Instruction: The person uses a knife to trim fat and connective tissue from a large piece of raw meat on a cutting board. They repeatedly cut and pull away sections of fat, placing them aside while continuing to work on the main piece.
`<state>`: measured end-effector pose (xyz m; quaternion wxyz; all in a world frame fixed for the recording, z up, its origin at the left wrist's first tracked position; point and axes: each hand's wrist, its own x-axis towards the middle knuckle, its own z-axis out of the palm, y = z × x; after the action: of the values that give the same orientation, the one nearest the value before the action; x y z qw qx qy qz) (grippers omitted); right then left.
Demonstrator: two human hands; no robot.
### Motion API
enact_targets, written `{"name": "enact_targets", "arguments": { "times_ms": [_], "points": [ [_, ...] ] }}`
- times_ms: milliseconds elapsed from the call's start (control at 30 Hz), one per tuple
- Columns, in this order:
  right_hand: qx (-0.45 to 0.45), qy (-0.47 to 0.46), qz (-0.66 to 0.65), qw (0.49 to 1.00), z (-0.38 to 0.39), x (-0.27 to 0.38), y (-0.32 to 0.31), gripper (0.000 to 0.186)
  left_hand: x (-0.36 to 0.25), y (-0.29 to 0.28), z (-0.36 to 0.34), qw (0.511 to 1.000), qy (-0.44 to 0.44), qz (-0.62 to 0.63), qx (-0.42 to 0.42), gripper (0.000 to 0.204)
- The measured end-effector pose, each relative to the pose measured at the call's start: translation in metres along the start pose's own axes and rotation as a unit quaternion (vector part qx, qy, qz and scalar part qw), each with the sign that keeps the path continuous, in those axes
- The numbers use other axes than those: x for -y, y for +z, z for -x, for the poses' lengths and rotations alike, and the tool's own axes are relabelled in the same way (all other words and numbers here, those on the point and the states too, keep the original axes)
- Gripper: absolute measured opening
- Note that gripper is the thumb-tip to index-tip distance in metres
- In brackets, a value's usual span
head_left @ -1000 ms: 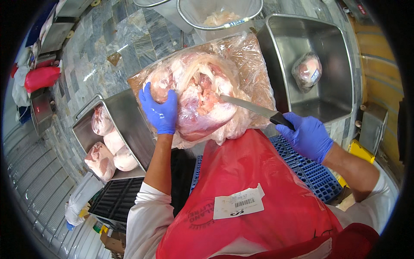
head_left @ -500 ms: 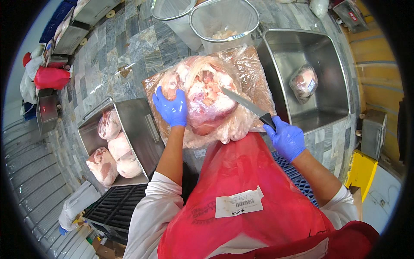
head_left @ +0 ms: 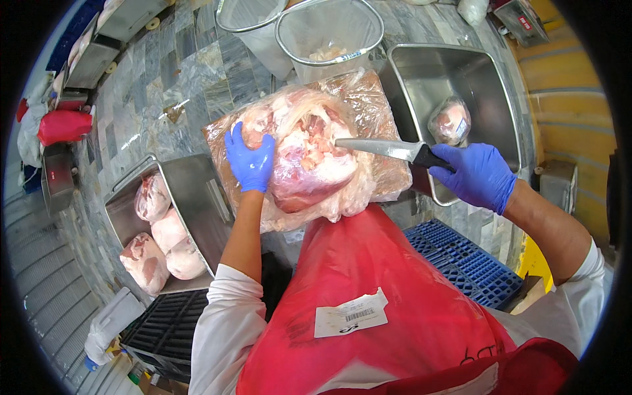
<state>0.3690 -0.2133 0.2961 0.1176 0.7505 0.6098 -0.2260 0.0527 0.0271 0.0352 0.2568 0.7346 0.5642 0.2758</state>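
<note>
Blue-gloved left hand (head_left: 250, 158) splayed on meat (head_left: 308, 187); right hand (head_left: 478, 176), out to side, clasps knife (head_left: 385, 149).

Blue-gloved left hand (head_left: 250, 161) on raw meat (head_left: 306, 181), right hand (head_left: 475, 176) gripping a knife (head_left: 382, 149), metal tubs (head_left: 484, 82) on both sides

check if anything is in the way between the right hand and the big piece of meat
Nothing visible blocks it except the knife that the right hand grips, its blade pointing at the meat. Loose clear plastic is bunched along the meat's near and right sides, but its middle looks uncovered.
</note>
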Motion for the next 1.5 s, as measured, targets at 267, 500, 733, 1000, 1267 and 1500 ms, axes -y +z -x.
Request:
{"name": "enact_targets", "arguments": {
  "times_ms": [267, 500, 733, 1000, 1267, 1500],
  "points": [
    [0.054, -0.039, -0.078, 0.995, -0.026, -0.030, 0.018, 0.039, -0.001, -0.004, 0.000, 1.000, -0.014, 0.011, 0.003, 0.077],
    [-0.052, -0.019, -0.239, 0.970, -0.006, -0.047, 0.177, 0.047, 0.000, 0.000, 0.000, 1.000, -0.006, 0.013, 0.001, 0.073],
    [-0.137, -0.045, -0.213, 0.966, -0.007, -0.060, 0.179, 0.049, 0.009, -0.008, -0.003, 1.000, -0.004, 0.005, 0.010, 0.073],
    [0.082, -0.073, -0.079, 0.991, -0.023, -0.063, 0.037, 0.045, 0.014, -0.007, -0.002, 0.998, 0.024, -0.001, 0.057, 0.073],
    [-0.098, -0.022, -0.147, 0.984, -0.005, -0.035, 0.164, 0.042, 0.001, -0.004, -0.014, 0.997, 0.000, 0.054, 0.050, 0.071],
    [-0.175, 0.043, -0.216, 0.959, -0.038, 0.025, 0.231, 0.043, 0.011, -0.004, 0.006, 0.996, -0.046, 0.077, -0.004, 0.067]
  ]
}}
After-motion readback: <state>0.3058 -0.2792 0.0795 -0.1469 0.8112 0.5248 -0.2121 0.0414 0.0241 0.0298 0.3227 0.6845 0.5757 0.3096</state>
